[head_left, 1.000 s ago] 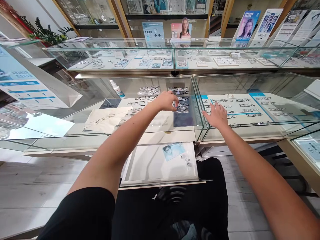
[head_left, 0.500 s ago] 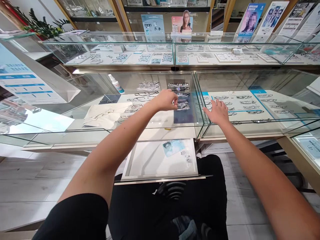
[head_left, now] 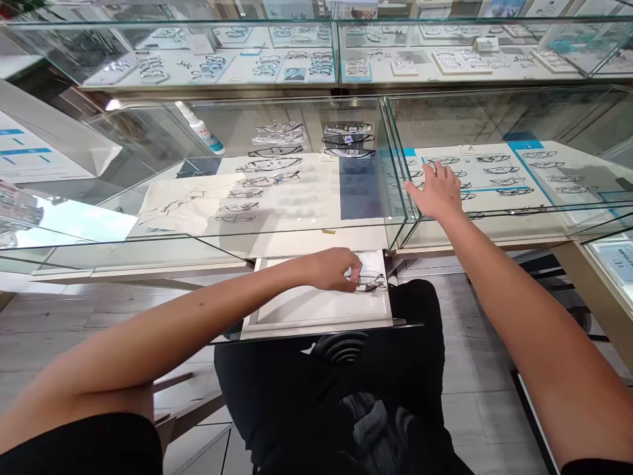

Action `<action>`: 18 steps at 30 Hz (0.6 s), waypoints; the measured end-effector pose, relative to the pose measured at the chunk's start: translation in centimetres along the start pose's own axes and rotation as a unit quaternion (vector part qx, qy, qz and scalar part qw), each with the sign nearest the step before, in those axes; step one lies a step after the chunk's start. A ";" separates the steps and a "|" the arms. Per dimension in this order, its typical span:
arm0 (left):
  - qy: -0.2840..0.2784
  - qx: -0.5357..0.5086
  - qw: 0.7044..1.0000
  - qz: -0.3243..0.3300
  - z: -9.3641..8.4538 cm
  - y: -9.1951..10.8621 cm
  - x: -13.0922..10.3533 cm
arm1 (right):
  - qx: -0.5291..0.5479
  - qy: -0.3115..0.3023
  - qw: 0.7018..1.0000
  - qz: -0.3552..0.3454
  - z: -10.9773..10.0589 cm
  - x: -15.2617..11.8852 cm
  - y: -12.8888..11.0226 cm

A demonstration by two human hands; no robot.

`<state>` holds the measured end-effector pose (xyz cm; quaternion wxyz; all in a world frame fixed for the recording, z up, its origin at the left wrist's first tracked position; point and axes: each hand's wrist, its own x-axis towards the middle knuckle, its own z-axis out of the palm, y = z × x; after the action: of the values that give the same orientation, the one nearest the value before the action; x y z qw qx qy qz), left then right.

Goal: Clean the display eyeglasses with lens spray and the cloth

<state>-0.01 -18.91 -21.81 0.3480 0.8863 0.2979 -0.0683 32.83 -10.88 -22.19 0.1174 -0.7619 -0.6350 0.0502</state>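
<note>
My left hand (head_left: 339,269) is closed on a pair of glasses (head_left: 370,284) over the right part of the pulled-out white drawer (head_left: 306,310). My right hand (head_left: 438,191) rests with fingers spread on the glass top of the right display case, near its left edge. Three pairs of glasses (head_left: 349,138) lie at the back of the dark blue strip (head_left: 361,191) in the left case. Left of them, several more frames (head_left: 271,165) form a column on the white surface.
A spray bottle (head_left: 200,128) and a cream cloth (head_left: 182,204) with a chain-like item are at the left case. Glass edges (head_left: 395,171) rise between the cases. My legs (head_left: 336,396) are below the drawer. More display cases stand behind.
My left hand has moved down from the blue strip to the drawer, with glasses now in it. Fewer glasses lie on the strip. The view has tilted downward; my right hand stays on the glass.
</note>
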 end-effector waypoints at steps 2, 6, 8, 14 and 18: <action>0.008 0.061 0.998 -0.003 0.7 -1.4 2.0 | 0.002 0.003 1.000 -0.001 0.0 0.0 0.1; 0.096 0.141 0.985 -0.039 1.1 -4.9 6.2 | 0.002 0.007 1.000 -0.006 0.0 0.0 0.1; 0.140 0.161 0.976 -0.047 1.1 -6.5 8.3 | -0.002 0.008 1.000 -0.008 -0.1 0.0 0.2; 0.164 0.224 0.960 -0.030 0.6 -9.8 13.8 | -0.021 -0.001 1.000 -0.008 -0.2 0.1 0.2; 0.168 0.249 0.953 -0.032 -0.5 -11.3 16.5 | -0.036 -0.004 0.999 -0.007 0.1 0.3 0.2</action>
<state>6.86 -4.11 -33.37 0.0591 0.9333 0.3542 -0.0018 33.10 -10.63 -22.30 0.0873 -0.7610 -0.6422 0.0295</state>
